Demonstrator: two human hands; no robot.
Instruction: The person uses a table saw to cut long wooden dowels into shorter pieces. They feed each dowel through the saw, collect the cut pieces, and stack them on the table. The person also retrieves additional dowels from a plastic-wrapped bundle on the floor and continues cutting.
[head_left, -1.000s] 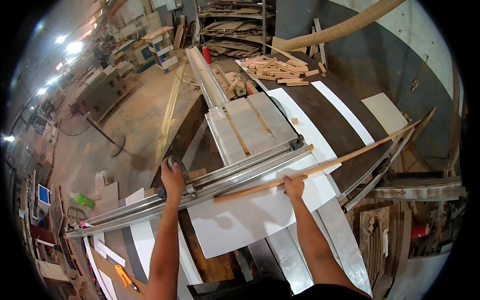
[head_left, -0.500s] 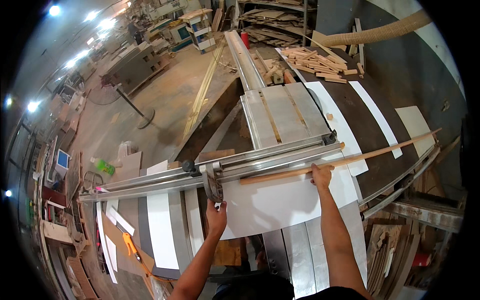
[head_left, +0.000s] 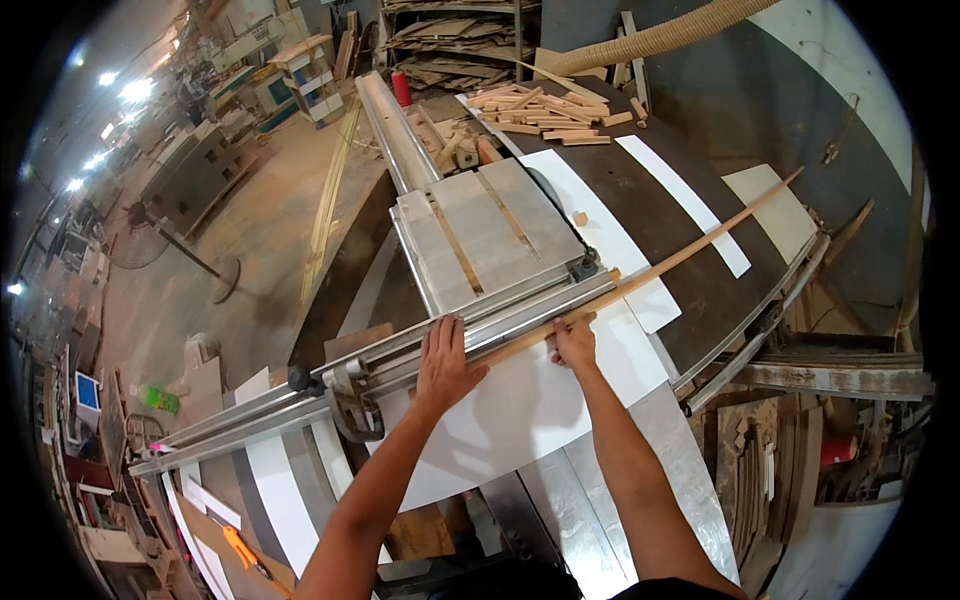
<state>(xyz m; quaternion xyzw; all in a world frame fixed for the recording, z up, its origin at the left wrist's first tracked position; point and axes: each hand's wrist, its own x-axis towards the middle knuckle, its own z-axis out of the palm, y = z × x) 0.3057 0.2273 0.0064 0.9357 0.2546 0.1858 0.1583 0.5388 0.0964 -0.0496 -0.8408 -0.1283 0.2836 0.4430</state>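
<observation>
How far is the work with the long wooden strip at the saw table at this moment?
Done: many short cut pieces lie piled at the table's far end. In hand: the right hand presses the long wooden strip against the metal fence rail, and the left hand rests on that rail. Left: most of the strip juts out to the right, seemingly uncut.

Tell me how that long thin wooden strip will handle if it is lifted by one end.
The wooden strip is very long and slender, so it would probably sag and whip. It looks light. Lying flat against the metal fence under the right hand, it seems unlikely to roll.
</observation>
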